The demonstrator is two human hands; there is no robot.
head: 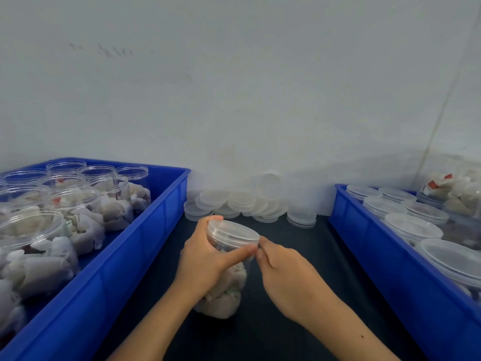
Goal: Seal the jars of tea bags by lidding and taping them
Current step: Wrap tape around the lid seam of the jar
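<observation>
Head view: dark table (299, 256) against a pale wall; left hand (205, 259) grips the lidded jar of tea bags (229, 277) at centre; right hand (283, 269) pinches at the lid rim (256, 239), tape not discernible; jar judged light, smooth, thin-walled; hold the body below the lid.

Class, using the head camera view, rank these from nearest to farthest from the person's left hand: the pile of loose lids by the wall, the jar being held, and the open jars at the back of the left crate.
1. The held jar, in the left hand itself, centre.
2. The pile of loose lids, just behind, against the wall.
3. The open jars at the back of the left crate, far left.
</observation>
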